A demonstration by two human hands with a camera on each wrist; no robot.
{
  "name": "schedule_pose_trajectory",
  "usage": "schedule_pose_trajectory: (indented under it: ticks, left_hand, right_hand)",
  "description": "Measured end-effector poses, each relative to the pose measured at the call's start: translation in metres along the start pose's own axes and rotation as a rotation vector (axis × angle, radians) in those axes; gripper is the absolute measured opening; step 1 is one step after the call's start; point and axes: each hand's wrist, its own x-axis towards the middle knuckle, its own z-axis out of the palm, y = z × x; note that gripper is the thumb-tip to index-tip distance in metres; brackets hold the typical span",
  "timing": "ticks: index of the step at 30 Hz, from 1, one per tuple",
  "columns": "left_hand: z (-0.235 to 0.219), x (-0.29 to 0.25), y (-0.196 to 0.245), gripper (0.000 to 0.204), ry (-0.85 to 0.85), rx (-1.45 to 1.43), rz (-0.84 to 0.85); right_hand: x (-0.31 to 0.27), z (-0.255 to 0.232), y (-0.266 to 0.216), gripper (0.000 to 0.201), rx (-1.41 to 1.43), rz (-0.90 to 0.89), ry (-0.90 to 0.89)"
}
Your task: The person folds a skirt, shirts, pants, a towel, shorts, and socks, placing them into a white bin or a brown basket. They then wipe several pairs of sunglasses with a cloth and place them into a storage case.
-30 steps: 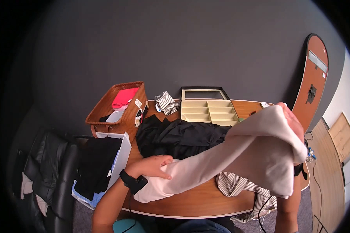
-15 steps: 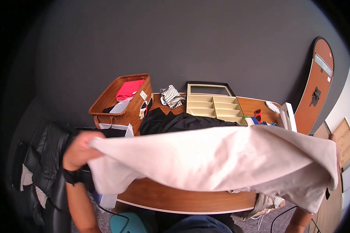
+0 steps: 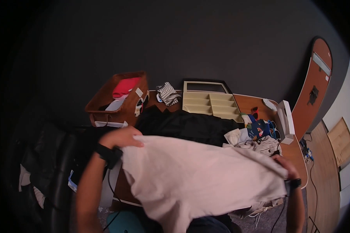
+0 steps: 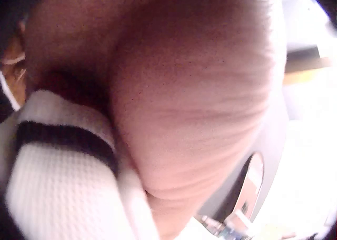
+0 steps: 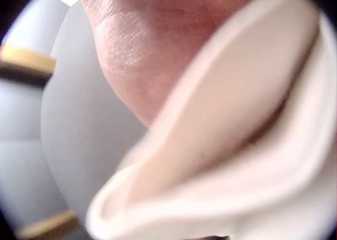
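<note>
A pale pinkish-white garment (image 3: 206,174) is stretched between both hands over the table's front edge, its lower part hanging down toward the lap. The left hand (image 3: 122,138) grips its upper left corner. At the other end the right hand (image 3: 286,167) holds the right edge. In the left wrist view the palm (image 4: 184,92) fills much of the picture, with white cloth with a dark band (image 4: 63,187) below it; the fingertips are hidden. Folded pale cloth (image 5: 226,113) lies against the right palm (image 5: 147,55) in the right wrist view.
Black clothing (image 3: 186,126) lies across the table behind the garment. A wicker basket (image 3: 118,93) stands back left, a divided cream box (image 3: 212,105) back centre. Striped cloth (image 3: 266,145), small items and a white box (image 3: 286,122) are at right.
The garment first rose and was pulled wide between the hands; it has since come down nearer the body. The hands have moved closer together, uncovering the striped cloth and small items at right.
</note>
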Motion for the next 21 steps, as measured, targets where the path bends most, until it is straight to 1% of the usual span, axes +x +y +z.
schedule_pose_trajectory:
  ticks: [2, 4, 5, 6, 8, 9, 10, 12, 13, 14, 16, 17, 18, 19, 20, 21]
  left_hand:
    - [0.045, 0.043, -0.047, 0.030, -0.011, 0.195, 0.093]
    - [0.066, 0.064, -0.070, 0.030, 0.042, 0.271, 0.175]
    - [0.065, 0.062, -0.063, 0.030, 0.079, 0.257, 0.137]
    - [0.063, 0.064, -0.060, 0.031, 0.046, 0.269, 0.035]
    - [0.058, 0.060, -0.053, 0.032, 0.055, 0.286, 0.018]
    - [0.056, 0.059, -0.053, 0.033, 0.046, 0.283, -0.001]
    - [0.055, 0.058, -0.056, 0.033, 0.040, 0.283, 0.002]
    - [0.053, 0.055, -0.053, 0.034, 0.123, 0.258, -0.033]
    - [0.053, 0.052, -0.052, 0.032, 0.159, 0.258, -0.065]
    - [0.056, 0.051, -0.049, 0.032, 0.153, 0.254, -0.065]
    - [0.062, 0.050, -0.045, 0.030, 0.205, 0.297, -0.085]
    - [0.066, 0.047, -0.037, 0.030, 0.204, 0.296, -0.083]
    - [0.073, 0.041, -0.027, 0.030, 0.389, 0.399, -0.004]
    - [0.079, 0.035, -0.016, 0.031, 0.576, 0.501, 0.076]
    - [0.083, 0.027, -0.005, 0.031, 0.567, 0.500, 0.077]
    - [0.088, 0.019, 0.007, 0.033, 0.588, 0.417, 0.144]
  right_hand:
    - [0.009, 0.020, 0.023, 0.043, 0.144, 0.150, 0.076]
    - [-0.001, 0.043, -0.004, 0.062, -0.261, 0.035, -0.042]
    - [-0.004, 0.052, -0.010, 0.079, -0.514, -0.044, -0.011]
    - [-0.008, 0.065, -0.013, 0.081, -0.697, -0.161, 0.053]
    - [-0.010, 0.083, -0.027, 0.083, -0.966, -0.118, 0.070]
    - [-0.011, 0.094, -0.040, 0.084, -0.975, 0.071, 0.111]
    - [-0.010, 0.096, -0.037, 0.084, -0.973, 0.078, 0.113]
    - [-0.010, 0.098, -0.029, 0.082, -1.147, -0.153, 0.107]
    - [-0.013, 0.103, -0.028, 0.081, -1.202, -0.205, 0.109]
    - [-0.014, 0.109, -0.029, 0.081, -1.203, -0.198, 0.105]
    - [-0.016, 0.123, -0.031, 0.078, -1.355, -0.300, 0.235]
    - [-0.016, 0.130, -0.027, 0.069, -1.373, -0.368, 0.285]
    - [-0.018, 0.131, -0.021, 0.069, -1.372, -0.363, 0.285]
    - [-0.017, 0.131, -0.012, 0.064, -1.420, -0.330, 0.263]
    - [-0.016, 0.132, -0.004, 0.060, -1.465, -0.294, 0.236]
    - [-0.014, 0.133, -0.001, 0.050, -1.437, -0.340, 0.320]
